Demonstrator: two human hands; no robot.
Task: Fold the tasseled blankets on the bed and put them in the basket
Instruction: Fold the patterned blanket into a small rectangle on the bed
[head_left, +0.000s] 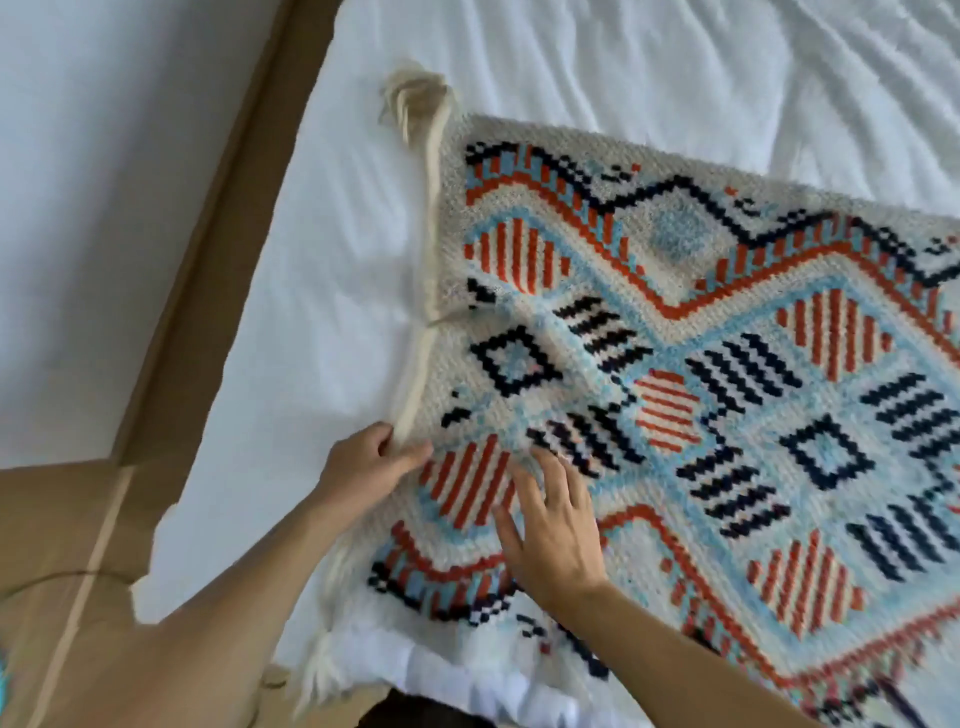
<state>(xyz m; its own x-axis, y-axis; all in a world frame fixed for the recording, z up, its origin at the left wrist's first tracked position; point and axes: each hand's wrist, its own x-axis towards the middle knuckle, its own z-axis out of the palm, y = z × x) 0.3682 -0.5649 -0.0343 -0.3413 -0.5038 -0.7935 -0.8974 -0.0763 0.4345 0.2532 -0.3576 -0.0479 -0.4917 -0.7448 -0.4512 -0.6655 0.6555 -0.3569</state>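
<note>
A woven tasseled blanket (701, 364) with orange, light blue and navy diamond patterns on cream lies spread on the white bed (311, 364). Cream tassels (415, 98) stick out at its far left corner, and more fringe hangs at the near edge. My left hand (363, 467) pinches the blanket's left edge between thumb and fingers. My right hand (550, 525) rests flat on the blanket beside it, fingers spread, holding nothing. No basket is in view.
The bed's corner is near me at the lower left. A brown floor strip (218, 234) runs along the bed's left side, with another white surface (93, 182) beyond it. Wrinkled white sheet covers the far part of the bed.
</note>
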